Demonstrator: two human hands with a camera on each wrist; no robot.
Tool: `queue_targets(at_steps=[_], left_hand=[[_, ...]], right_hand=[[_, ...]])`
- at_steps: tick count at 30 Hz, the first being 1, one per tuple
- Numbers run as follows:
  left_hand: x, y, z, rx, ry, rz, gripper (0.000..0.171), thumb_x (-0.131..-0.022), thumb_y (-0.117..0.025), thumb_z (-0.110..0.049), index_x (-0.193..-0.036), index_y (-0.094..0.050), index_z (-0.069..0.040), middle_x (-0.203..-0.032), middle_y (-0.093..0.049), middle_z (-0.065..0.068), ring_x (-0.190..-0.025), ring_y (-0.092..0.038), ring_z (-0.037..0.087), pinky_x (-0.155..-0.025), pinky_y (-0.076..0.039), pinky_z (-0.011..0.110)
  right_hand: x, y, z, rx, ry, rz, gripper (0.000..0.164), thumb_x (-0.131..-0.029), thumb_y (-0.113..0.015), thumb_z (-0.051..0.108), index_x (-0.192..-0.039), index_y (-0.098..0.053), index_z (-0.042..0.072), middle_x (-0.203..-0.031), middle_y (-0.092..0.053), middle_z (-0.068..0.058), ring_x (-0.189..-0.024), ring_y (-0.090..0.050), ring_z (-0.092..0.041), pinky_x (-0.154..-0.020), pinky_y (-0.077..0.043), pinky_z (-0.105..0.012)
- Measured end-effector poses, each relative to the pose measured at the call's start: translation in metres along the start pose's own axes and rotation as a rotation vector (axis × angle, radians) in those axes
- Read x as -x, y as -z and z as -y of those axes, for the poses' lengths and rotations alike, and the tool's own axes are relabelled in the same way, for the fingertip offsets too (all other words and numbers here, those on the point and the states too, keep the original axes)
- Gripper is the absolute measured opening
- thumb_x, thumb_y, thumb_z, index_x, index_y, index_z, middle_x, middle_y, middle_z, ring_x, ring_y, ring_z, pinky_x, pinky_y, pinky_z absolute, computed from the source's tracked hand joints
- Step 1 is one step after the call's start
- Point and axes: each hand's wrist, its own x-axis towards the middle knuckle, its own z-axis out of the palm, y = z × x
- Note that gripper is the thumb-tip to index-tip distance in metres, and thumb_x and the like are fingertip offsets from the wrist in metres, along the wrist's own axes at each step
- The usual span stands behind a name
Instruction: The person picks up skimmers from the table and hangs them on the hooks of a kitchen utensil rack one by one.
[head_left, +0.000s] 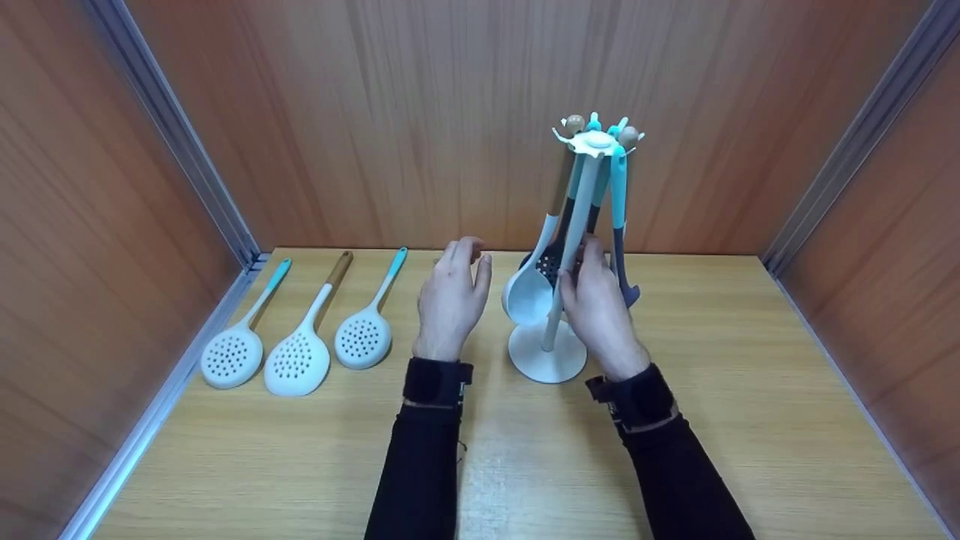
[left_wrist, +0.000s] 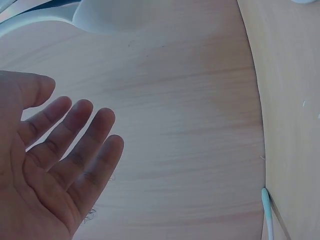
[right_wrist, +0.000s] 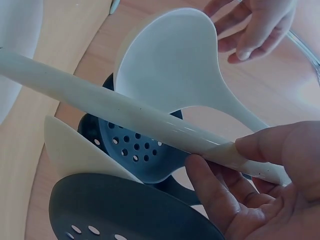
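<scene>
My right hand [head_left: 604,311] grips the white pole of a utensil stand [head_left: 576,225], thumb on one side and fingers curled round the other, as the right wrist view shows. From its scalloped top hang several kitchen utensils. Among them are a white ladle [head_left: 529,298] with a brown handle, a dark perforated skimmer [right_wrist: 132,142] and a dark slotted utensil [right_wrist: 115,205]. The stand's round white base [head_left: 529,364] shows below the hand. To the left of the ladle, my left hand [head_left: 452,300] is held with fingers loosely extended and holds nothing.
Three white perforated utensils lie in a row on the table's left: a skimmer [head_left: 232,357] with a turquoise handle, a slotted turner [head_left: 298,364] with a brown handle, and another turquoise-handled skimmer [head_left: 363,339]. Wood-grain panels [head_left: 420,135] enclose the table [head_left: 750,420] behind and on both sides.
</scene>
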Motion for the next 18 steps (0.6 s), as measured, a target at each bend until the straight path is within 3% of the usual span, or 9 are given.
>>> queue_targets(at_steps=[7,18], left_hand=[[-0.001,-0.003,0.015,-0.072,0.013,-0.023,0.033,-0.109,-0.057,-0.035,-0.137,-0.062,-0.02,-0.127,-0.069,0.002,-0.103,-0.071,0.022,-0.074,-0.06,0.035],[0.0,-0.003,0.043,-0.08,0.073,-0.034,0.034,-0.106,-0.061,-0.031,-0.135,-0.063,-0.014,-0.129,-0.068,0.008,-0.114,-0.068,0.032,-0.081,-0.061,0.049]], right_hand=[[0.0,0.0,0.001,0.022,0.01,-0.006,0.059,-0.107,-0.059,0.01,-0.157,-0.027,0.008,-0.146,-0.06,-0.022,-0.132,-0.067,-0.036,-0.106,-0.058,-0.051],[0.002,0.0,0.0,0.013,0.016,-0.017,0.061,-0.107,-0.059,0.011,-0.158,-0.028,0.006,-0.146,-0.06,-0.022,-0.131,-0.068,-0.037,-0.104,-0.059,-0.051]])
